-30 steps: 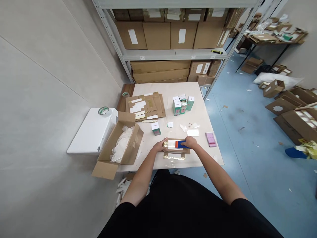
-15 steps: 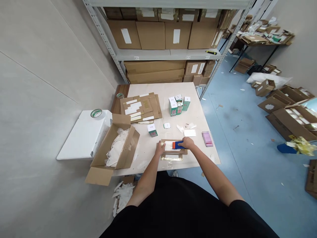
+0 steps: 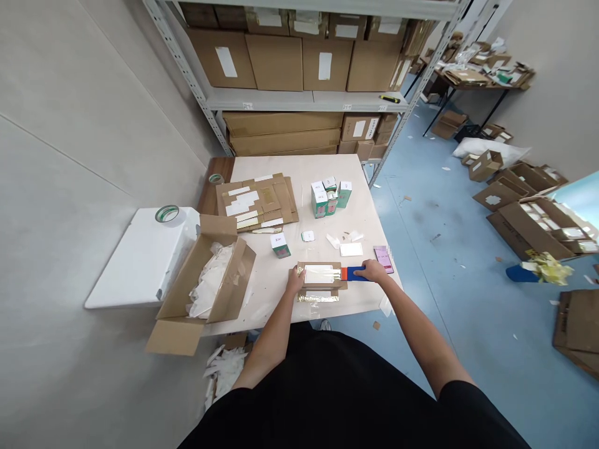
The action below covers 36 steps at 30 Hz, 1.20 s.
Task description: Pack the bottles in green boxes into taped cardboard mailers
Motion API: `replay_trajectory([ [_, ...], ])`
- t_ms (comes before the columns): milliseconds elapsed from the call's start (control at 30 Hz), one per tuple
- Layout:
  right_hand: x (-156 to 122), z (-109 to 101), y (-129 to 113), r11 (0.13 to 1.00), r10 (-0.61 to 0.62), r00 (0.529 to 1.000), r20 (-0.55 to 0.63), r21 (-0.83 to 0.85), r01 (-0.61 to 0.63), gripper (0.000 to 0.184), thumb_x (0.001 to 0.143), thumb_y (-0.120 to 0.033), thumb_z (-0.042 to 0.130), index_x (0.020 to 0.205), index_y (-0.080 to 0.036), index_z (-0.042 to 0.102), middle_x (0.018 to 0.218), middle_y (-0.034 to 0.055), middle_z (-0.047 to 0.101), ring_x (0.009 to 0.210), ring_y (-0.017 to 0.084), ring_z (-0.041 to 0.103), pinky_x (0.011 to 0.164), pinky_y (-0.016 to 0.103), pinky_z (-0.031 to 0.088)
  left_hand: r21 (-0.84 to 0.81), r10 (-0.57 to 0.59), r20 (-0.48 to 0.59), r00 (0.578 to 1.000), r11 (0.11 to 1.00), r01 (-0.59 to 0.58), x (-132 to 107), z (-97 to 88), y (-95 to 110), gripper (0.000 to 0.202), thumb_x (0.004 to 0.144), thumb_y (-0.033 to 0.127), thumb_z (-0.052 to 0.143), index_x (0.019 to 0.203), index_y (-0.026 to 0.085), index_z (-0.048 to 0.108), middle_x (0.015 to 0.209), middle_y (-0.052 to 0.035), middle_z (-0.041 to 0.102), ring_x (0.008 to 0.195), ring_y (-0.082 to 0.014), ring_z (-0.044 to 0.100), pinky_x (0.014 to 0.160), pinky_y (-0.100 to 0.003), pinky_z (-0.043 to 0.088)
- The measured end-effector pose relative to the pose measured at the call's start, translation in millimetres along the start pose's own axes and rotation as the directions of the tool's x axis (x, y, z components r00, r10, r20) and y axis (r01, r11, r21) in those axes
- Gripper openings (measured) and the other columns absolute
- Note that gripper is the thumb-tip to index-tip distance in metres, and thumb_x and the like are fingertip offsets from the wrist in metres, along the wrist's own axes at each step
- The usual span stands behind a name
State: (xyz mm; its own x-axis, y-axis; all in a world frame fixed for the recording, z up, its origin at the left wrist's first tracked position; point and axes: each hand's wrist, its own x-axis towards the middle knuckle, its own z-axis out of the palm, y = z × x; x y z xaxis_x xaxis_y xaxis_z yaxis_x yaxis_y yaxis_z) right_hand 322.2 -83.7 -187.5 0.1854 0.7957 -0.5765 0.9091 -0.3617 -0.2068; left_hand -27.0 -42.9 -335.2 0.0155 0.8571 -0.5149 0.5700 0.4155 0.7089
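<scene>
A small flat cardboard parcel point(image 3: 322, 284) with a white label lies near the table's front edge. My left hand point(image 3: 295, 282) presses down on its left end, fingers curled against it. My right hand point(image 3: 375, 270) grips a blue and orange scraper point(image 3: 352, 273), whose orange end sits at the parcel's right edge. A strip of shiny clear tape point(image 3: 319, 297) lies just in front of the parcel.
An open carton of white bags point(image 3: 206, 280) hangs off the table's left. Flattened boxes point(image 3: 255, 201), green-and-white cartons point(image 3: 327, 196), a single carton point(image 3: 279, 244), a white card point(image 3: 350, 249) and a pink object point(image 3: 384, 258) lie on the table point(image 3: 365, 206). Shelving with cartons stands behind.
My right hand has drawn the scraper rightward across the label, from the parcel's middle to its right edge. The left hand stays on the left end. The camera has shifted a little.
</scene>
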Motion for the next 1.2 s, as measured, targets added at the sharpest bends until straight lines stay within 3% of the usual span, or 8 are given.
replay_trajectory([
  [200, -1.5, 2.0, 4.4, 1.0, -0.008, 1.0, 0.015, 0.017, 0.008, 0.046, 0.082, -0.058, 0.075, 0.103, -0.017, 0.075, 0.103, 0.013, 0.077, 0.087, 0.025, 0.072, 0.062, 0.026, 0.045, -0.014, 0.028, 0.0, 1.0, 1.0, -0.028, -4.1, -2.8, 3.8, 0.063, 0.098, 0.05, 0.054, 0.152, 0.018, 0.045, 0.15, -0.016, 0.058, 0.136, -0.0307, 0.057, 0.111, -0.037, 0.043],
  [367, -0.8, 1.8, 10.2, 1.0, -0.016, 1.0, 0.023, 0.023, 0.015, 0.044, 0.082, -0.057, 0.076, 0.099, -0.017, 0.076, 0.1, 0.012, 0.077, 0.085, 0.024, 0.072, 0.062, 0.026, 0.045, -0.035, 0.013, -0.012, 1.0, 0.999, -0.014, -8.7, -4.9, 7.2, 0.065, 0.098, 0.048, 0.055, 0.154, 0.018, 0.042, 0.155, -0.0163, 0.053, 0.141, -0.0299, 0.053, 0.115, -0.037, 0.04],
  [600, -4.8, -6.8, 29.8, 0.997, 0.067, 0.997, -0.027, -0.031, -0.068, 0.043, 0.08, -0.057, 0.078, 0.099, -0.018, 0.077, 0.105, 0.0127, 0.077, 0.096, 0.027, 0.072, 0.068, 0.028, 0.047, -0.04, 0.008, 0.002, 1.0, 0.999, -0.008, -11.6, -7.0, 11.4, 0.066, 0.097, 0.052, 0.055, 0.154, 0.02, 0.042, 0.153, -0.0145, 0.055, 0.142, -0.0293, 0.052, 0.116, -0.037, 0.039],
  [800, -3.7, -1.8, 18.9, 0.99, 0.11, 0.994, -0.027, -0.091, -0.112, 0.044, 0.085, -0.055, 0.073, 0.106, -0.016, 0.075, 0.11, 0.0166, 0.075, 0.1, 0.03, 0.072, 0.073, 0.03, 0.05, -0.027, 0.024, 0.008, 1.0, 0.999, -0.024, -10.7, -8.2, 10.4, 0.066, 0.098, 0.05, 0.054, 0.154, 0.018, 0.041, 0.155, -0.0164, 0.053, 0.142, -0.0319, 0.052, 0.115, -0.039, 0.041],
  [900, -1.7, 14.1, 1.2, 0.985, 0.134, 0.99, -0.033, -0.108, -0.137, 0.046, 0.086, -0.055, 0.072, 0.11, -0.015, 0.073, 0.11, 0.0182, 0.075, 0.1, 0.03, 0.072, 0.075, 0.031, 0.051, -0.026, 0.028, 0.01, 1.0, 0.999, -0.028, -10.8, -8.3, 11.1, 0.064, 0.099, 0.049, 0.053, 0.154, 0.019, 0.042, 0.153, -0.0153, 0.056, 0.14, -0.0312, 0.053, 0.114, -0.038, 0.042],
  [1067, -8.7, 69.7, -33.0, 0.987, 0.122, 0.99, -0.068, -0.094, -0.128, 0.032, 0.095, -0.038, 0.063, 0.114, -0.014, 0.071, 0.111, 0.0206, 0.075, 0.109, 0.03, 0.071, 0.092, 0.036, 0.049, -0.019, -0.001, 0.001, 1.0, 1.0, 0.001, -8.3, -5.9, 12.4, 0.061, 0.1, 0.049, 0.051, 0.152, 0.018, 0.043, 0.153, -0.0159, 0.055, 0.14, -0.0294, 0.054, 0.114, -0.036, 0.041],
  [1133, -12.4, 90.5, -33.5, 0.987, 0.137, 0.988, -0.067, -0.078, -0.143, 0.036, 0.1, -0.04, 0.055, 0.118, -0.013, 0.068, 0.112, 0.0205, 0.075, 0.109, 0.03, 0.072, 0.094, 0.037, 0.048, -0.02, 0.004, -0.008, 1.0, 1.0, -0.004, -6.4, -4.1, 11.2, 0.06, 0.1, 0.049, 0.052, 0.151, 0.019, 0.044, 0.154, -0.0162, 0.054, 0.142, -0.029, 0.052, 0.116, -0.035, 0.04],
  [1200, -13.5, 104.6, -23.5, 0.963, 0.269, 0.957, -0.106, 0.012, -0.269, 0.044, 0.105, -0.043, 0.041, 0.124, -0.012, 0.065, 0.116, 0.0212, 0.074, 0.11, 0.029, 0.071, 0.093, 0.037, 0.049, -0.024, 0.016, -0.02, 1.0, 1.0, -0.016, -4.6, -2.3, 9.6, 0.059, 0.1, 0.048, 0.051, 0.151, 0.019, 0.043, 0.155, -0.0166, 0.052, 0.144, -0.0291, 0.05, 0.117, -0.036, 0.039],
])
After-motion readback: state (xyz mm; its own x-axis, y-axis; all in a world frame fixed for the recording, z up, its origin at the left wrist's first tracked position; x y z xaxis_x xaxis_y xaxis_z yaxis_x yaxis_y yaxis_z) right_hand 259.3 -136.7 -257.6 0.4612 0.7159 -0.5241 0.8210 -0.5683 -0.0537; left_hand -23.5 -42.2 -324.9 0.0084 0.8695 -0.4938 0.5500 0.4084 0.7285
